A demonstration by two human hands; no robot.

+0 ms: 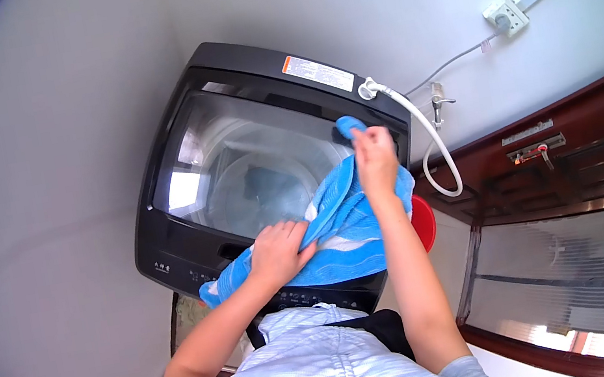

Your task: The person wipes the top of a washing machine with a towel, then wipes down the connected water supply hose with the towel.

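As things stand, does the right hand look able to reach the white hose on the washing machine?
Probably yes: the right hand is near one end of the white hose, with nothing visibly blocking the way. But it is gripping the blue towel, so it would likely need to let go first.

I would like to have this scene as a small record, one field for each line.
Left hand: holds the middle part of the towel
Right hand: grips the towel higher up, a bit sticking out above the fingers
Towel: blue and white, bunched, over the front of the washing machine
Lid: see-through, appears closed
Hose: white, joined to the machine's back right corner
Red container: right of the machine, partly hidden
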